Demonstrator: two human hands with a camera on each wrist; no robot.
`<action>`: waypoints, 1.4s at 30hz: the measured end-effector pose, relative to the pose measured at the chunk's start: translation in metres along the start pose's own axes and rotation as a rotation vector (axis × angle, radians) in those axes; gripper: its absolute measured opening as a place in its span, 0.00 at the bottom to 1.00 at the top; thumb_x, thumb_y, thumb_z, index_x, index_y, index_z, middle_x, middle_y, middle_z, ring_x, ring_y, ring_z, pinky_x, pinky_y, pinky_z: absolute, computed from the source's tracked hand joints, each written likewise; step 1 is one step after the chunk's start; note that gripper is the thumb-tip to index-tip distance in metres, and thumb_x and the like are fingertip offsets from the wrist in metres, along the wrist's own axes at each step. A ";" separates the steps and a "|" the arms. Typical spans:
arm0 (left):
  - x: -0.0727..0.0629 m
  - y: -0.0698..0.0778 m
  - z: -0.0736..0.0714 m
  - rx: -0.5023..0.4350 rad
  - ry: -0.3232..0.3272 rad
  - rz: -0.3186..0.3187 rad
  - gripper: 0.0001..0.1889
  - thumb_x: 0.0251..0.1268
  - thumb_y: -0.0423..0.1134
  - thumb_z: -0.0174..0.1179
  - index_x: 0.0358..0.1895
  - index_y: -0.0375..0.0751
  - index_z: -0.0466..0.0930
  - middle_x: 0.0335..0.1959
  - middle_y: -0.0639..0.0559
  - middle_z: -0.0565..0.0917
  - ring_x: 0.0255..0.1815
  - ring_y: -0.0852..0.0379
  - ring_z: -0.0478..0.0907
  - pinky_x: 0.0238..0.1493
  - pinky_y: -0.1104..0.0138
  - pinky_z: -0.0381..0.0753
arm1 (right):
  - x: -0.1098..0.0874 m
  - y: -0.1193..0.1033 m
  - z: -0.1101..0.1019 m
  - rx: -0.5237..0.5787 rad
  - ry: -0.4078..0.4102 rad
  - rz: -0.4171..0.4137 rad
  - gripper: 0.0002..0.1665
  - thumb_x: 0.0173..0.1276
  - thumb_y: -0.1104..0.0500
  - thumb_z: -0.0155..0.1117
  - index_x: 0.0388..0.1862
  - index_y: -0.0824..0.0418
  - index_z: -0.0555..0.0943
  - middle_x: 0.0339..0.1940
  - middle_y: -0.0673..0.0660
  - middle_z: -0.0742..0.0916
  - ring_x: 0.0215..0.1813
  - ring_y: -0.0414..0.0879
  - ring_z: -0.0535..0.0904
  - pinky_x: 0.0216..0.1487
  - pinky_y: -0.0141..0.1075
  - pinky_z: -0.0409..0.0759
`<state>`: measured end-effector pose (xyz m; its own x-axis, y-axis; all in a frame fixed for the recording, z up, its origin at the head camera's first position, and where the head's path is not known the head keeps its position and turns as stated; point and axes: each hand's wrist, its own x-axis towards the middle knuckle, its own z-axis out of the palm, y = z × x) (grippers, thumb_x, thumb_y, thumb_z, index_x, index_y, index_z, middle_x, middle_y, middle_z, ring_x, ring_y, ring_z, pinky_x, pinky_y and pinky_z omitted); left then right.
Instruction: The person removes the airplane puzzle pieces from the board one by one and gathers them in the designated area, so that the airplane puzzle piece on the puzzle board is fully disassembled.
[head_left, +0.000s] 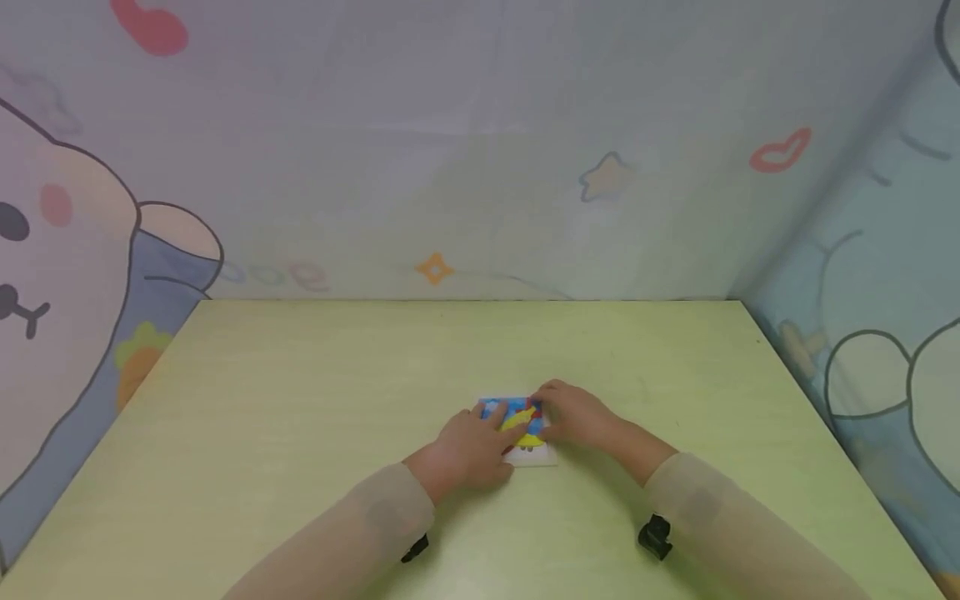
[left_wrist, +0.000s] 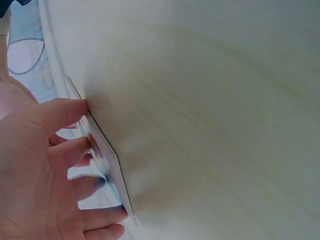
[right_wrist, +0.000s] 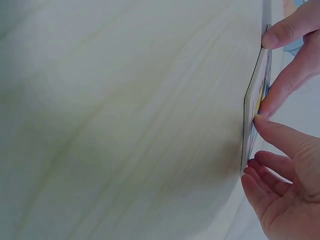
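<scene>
A small flat picture board (head_left: 534, 457) lies on the table, with a white border and a blue, yellow and red picture. My left hand (head_left: 477, 448) spreads its fingers over the picture from the left, the thumb at the board's near edge. In the left wrist view, the left hand (left_wrist: 55, 170) has its fingertips on the board's face (left_wrist: 107, 157). From the right, my right hand (head_left: 577, 415) grips the board's side, thumb and fingers curled at the far right corner. The right wrist view shows the right hand (right_wrist: 290, 175) with its thumb tip on the board (right_wrist: 252, 105).
The pale wooden table (head_left: 315, 375) extends around the board. Behind it hangs a cloth backdrop (head_left: 450, 150) printed with hearts and stars; cartoon figures cover both sides. A black strap end (head_left: 656, 537) hangs below the right sleeve, another (head_left: 415, 548) below the left.
</scene>
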<state>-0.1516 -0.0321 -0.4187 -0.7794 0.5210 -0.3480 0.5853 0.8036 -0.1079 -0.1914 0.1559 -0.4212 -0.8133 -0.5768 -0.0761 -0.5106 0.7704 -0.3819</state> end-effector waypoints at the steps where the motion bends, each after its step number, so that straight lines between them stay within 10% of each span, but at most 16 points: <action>1: 0.000 0.000 0.000 -0.002 -0.003 0.000 0.31 0.68 0.57 0.44 0.73 0.64 0.50 0.74 0.50 0.51 0.69 0.38 0.55 0.62 0.54 0.63 | 0.000 0.000 0.000 0.005 0.000 0.000 0.29 0.53 0.59 0.73 0.53 0.67 0.77 0.53 0.62 0.79 0.56 0.56 0.74 0.56 0.47 0.71; 27: 0.001 0.001 -0.007 -0.040 0.000 -0.015 0.31 0.64 0.55 0.50 0.71 0.64 0.56 0.72 0.51 0.56 0.67 0.37 0.59 0.53 0.55 0.72 | 0.013 0.006 0.006 0.208 0.067 0.104 0.16 0.56 0.63 0.70 0.44 0.64 0.81 0.44 0.56 0.80 0.46 0.51 0.76 0.49 0.43 0.74; 42: -0.002 0.002 -0.012 -0.075 -0.012 -0.027 0.31 0.64 0.54 0.51 0.71 0.64 0.57 0.72 0.52 0.56 0.67 0.37 0.59 0.52 0.56 0.73 | 0.013 0.006 0.004 0.106 0.066 0.113 0.20 0.57 0.59 0.70 0.47 0.68 0.82 0.44 0.60 0.78 0.46 0.53 0.75 0.48 0.44 0.74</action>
<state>-0.1520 -0.0283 -0.4075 -0.7915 0.4961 -0.3570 0.5457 0.8366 -0.0475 -0.2039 0.1516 -0.4286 -0.8821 -0.4667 -0.0644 -0.3859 0.7942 -0.4693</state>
